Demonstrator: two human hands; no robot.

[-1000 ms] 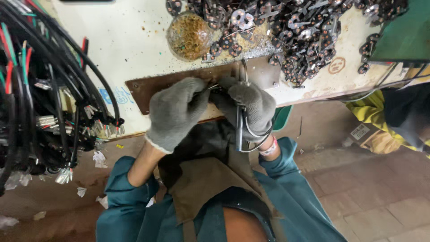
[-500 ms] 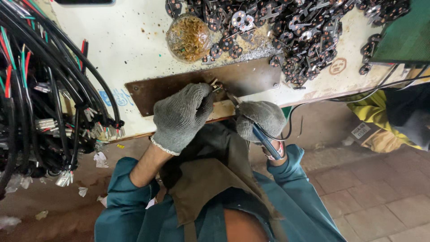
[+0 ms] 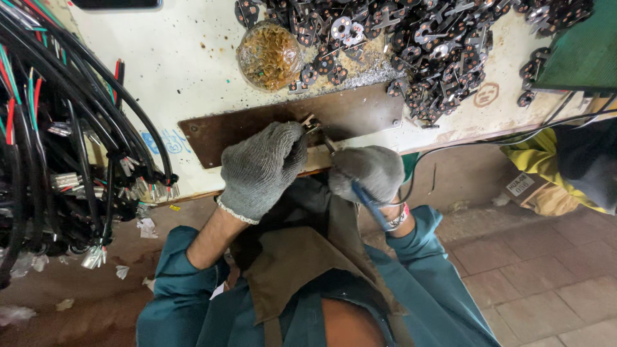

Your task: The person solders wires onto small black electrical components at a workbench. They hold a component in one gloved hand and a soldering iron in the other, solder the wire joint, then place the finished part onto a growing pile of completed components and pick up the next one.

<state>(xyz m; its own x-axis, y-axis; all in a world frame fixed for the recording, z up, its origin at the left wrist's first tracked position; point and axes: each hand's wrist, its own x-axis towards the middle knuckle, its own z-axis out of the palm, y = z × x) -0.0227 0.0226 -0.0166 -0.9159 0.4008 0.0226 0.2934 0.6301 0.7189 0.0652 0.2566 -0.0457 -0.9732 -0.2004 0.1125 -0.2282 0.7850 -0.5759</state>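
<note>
A bundle of black, red and green cables with metal end terminals (image 3: 58, 141) hangs at the far left beside the white, stained bench (image 3: 186, 71). On the bench lies a flat brown rusty metal plate (image 3: 257, 128). The left hand (image 3: 260, 168), in a grey knitted glove, has its fingers clamped on a small metal part (image 3: 310, 122) at the plate's near edge. Just beside it, the gloved right hand (image 3: 367, 173) grips blue-handled pliers (image 3: 369, 205), tips meeting the part. Behind sit a round clear bowl of brown scraps (image 3: 270, 56) and a heap of dark metal connector pieces (image 3: 424, 45).
</note>
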